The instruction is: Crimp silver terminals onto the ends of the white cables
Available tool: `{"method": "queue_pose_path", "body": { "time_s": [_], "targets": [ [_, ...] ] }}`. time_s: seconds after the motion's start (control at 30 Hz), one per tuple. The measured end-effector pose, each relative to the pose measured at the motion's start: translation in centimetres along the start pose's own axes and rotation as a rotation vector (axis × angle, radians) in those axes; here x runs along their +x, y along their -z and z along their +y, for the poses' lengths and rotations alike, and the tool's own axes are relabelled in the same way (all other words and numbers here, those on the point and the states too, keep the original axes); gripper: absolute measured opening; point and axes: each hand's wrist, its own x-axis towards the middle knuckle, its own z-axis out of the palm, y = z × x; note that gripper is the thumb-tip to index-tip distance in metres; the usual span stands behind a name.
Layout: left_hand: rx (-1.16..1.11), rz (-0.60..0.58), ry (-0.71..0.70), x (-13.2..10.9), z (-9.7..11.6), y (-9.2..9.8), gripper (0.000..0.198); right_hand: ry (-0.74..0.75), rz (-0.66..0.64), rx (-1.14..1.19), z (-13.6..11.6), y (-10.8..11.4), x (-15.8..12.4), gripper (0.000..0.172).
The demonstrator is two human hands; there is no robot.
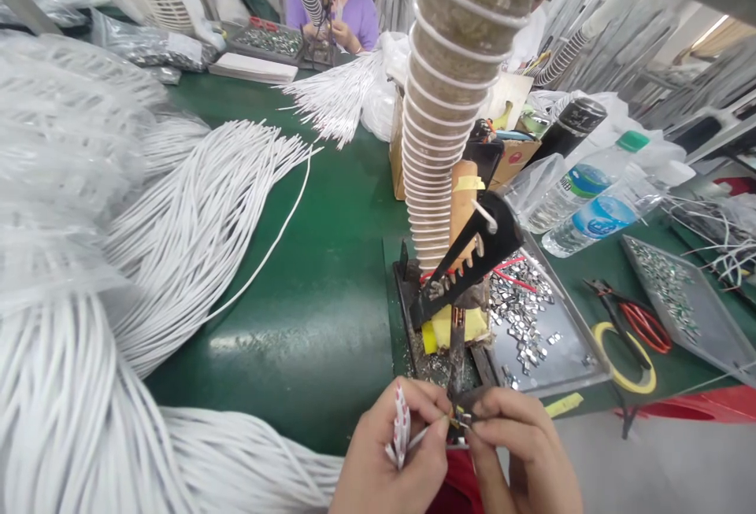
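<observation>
Low in the head view, my left hand [393, 451] is closed on several white cables [402, 423], with thumb and forefinger pinched at a cable end. My right hand [523, 447] pinches a small metal connector [462, 418] right beside the left fingertips. Both hands meet under the tip of a soldering iron [457, 341], held in a black notched bracket [469, 258]. A ribbed hose [440, 97] hangs down behind the iron. Right of the stand, a grey tray [567, 341] bears many small metal connectors. The exact contact between wire and connector is too small to tell.
Large bundles of white cables [201, 238] cover the left of the green table [319, 262]. On the right are water bottles [608, 215], pliers [646, 325], a yellow tape roll [643, 380] and a second tray [720, 341]. Across the table sits a person in purple [360, 10].
</observation>
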Motion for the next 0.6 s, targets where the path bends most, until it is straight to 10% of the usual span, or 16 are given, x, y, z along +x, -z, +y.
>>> {"method": "queue_pose_path", "body": {
  "time_s": [0.2,0.6],
  "targets": [
    [0.036,-0.023,-0.029,-0.3,-0.8,0.1,0.016,-0.078,0.055,0.101,0.6,0.8,-0.1,0.017],
    [0.473,-0.417,-0.125,-0.3,-2.8,2.2,0.006,-0.154,-0.338,0.235,0.4,1.9,1.1,0.006]
  ]
}}
